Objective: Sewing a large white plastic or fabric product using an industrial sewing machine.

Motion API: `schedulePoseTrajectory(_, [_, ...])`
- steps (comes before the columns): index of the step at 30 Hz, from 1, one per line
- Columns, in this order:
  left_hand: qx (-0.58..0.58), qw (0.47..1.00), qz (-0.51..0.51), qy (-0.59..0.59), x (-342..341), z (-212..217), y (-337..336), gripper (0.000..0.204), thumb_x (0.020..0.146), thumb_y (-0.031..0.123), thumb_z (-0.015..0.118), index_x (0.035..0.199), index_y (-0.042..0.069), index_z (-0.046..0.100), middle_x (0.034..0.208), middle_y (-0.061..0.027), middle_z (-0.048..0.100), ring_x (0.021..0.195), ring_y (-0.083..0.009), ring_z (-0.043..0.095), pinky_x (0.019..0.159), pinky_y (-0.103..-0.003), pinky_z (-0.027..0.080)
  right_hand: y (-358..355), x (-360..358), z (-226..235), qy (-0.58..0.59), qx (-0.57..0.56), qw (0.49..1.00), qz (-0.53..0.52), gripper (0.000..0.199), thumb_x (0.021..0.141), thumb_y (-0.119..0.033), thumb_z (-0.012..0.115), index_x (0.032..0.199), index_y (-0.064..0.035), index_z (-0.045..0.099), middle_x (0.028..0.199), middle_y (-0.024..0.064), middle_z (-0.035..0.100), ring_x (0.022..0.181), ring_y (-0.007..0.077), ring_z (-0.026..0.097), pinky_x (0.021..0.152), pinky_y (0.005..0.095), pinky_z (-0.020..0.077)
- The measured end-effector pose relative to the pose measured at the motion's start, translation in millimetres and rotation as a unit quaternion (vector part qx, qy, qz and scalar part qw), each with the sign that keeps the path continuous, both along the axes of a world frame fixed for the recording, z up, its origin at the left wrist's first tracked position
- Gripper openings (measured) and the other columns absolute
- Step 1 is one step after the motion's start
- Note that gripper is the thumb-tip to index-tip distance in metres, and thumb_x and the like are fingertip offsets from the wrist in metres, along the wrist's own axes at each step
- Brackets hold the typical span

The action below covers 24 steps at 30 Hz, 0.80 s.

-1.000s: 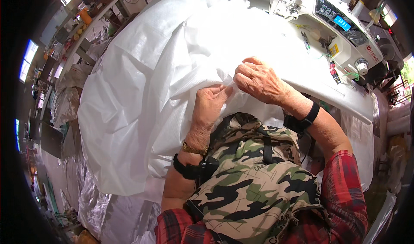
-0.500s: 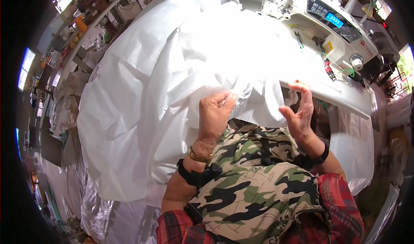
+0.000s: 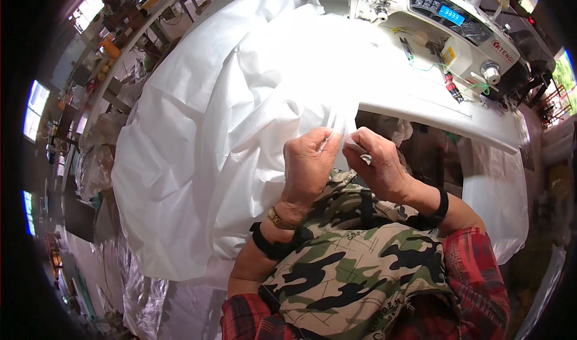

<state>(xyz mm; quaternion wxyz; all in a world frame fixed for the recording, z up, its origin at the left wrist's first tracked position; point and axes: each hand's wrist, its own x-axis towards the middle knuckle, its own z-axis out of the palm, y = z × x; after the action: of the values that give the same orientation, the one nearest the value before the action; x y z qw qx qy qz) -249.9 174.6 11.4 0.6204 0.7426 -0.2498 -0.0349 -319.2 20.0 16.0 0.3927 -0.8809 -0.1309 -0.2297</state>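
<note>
A large sheet of white woven plastic fabric point(image 3: 180, 159) lies heaped over the sewing table and hangs down its near left side. My left hand point(image 3: 308, 165) is closed, pinching the near edge of this fabric between thumb and fingers. Close beside it, my right hand point(image 3: 380, 164) is closed on another part of the same edge, with a bit of white showing in its curled fingers. Between the two hands the fabric is drawn into narrow folds. Glare washes out the fabric's far part.
A sewing machine point(image 3: 457, 27) with a lit display stands at the far right. Small snips point(image 3: 407, 50) and a red-and-black handled tool point(image 3: 452, 87) lie before it, among loose green thread. The table edge point(image 3: 433, 119) runs right of my hands. A cluttered bench point(image 3: 129, 45) stands far left.
My right hand has moved left from beside the fabric, closing from open fingers onto its edge. The fabric's right part has been drawn leftward, and my left hand has shifted slightly right.
</note>
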Motion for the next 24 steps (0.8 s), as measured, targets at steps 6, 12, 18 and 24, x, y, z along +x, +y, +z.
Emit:
schedulePoseTrajectory(6, [0.038, 0.999, -0.016, -0.030, -4.5, 6.9, 11.4, 0.009, 0.090, 0.003, 0.064, 0.091, -0.004, 0.068, 0.067, -0.0023, 0.057, 0.064, -0.0039, 0.047, 0.057, -0.023, 0.040, 5.0, 3.5, -1.0, -0.005, 0.034, 0.999, 0.030, 0.016, 0.084, 0.005, 0.064, 0.096, 0.0002, 0.054, 0.081, 0.0144, 0.056, 0.069, 0.0292, 0.058, 0.062, 0.0354, 0.0471])
schedulePoseTrajectory(12, [0.054, 0.992, -0.069, -0.092, -2.9, 6.1, 25.7, 0.011, 0.087, -0.002, 0.059, 0.093, -0.005, 0.067, 0.073, -0.0080, 0.054, 0.065, -0.0115, 0.047, 0.059, -0.025, 0.039, 6.8, 0.4, -0.7, 0.003, -0.025, 0.999, 0.037, 0.023, 0.082, 0.002, 0.067, 0.102, 0.0001, 0.055, 0.085, 0.0142, 0.058, 0.075, 0.0289, 0.061, 0.067, 0.0368, 0.0485])
schedulePoseTrajectory(18, [-0.076, 0.990, -0.105, 0.048, -3.3, 1.6, 27.4, 0.020, 0.086, 0.014, 0.069, 0.083, -0.005, 0.062, 0.065, -0.0040, 0.048, 0.061, -0.0091, 0.043, 0.054, -0.029, 0.037, 11.7, -6.3, -1.0, -0.072, -0.170, 0.982, 0.037, 0.033, 0.080, -0.005, 0.068, 0.109, -0.0003, 0.054, 0.089, 0.0112, 0.056, 0.083, 0.0273, 0.058, 0.077, 0.0371, 0.0473])
schedulePoseTrajectory(24, [-0.021, 0.985, -0.110, 0.130, -1.5, -8.1, 24.6, 0.021, 0.093, 0.020, 0.067, 0.081, 0.005, 0.058, 0.073, 0.0068, 0.050, 0.065, -0.0006, 0.041, 0.055, -0.019, 0.034, 13.2, -4.6, -6.6, -0.128, -0.269, 0.954, 0.039, 0.029, 0.085, -0.008, 0.062, 0.111, 0.0041, 0.057, 0.095, 0.0125, 0.058, 0.087, 0.0258, 0.059, 0.080, 0.0389, 0.0477])
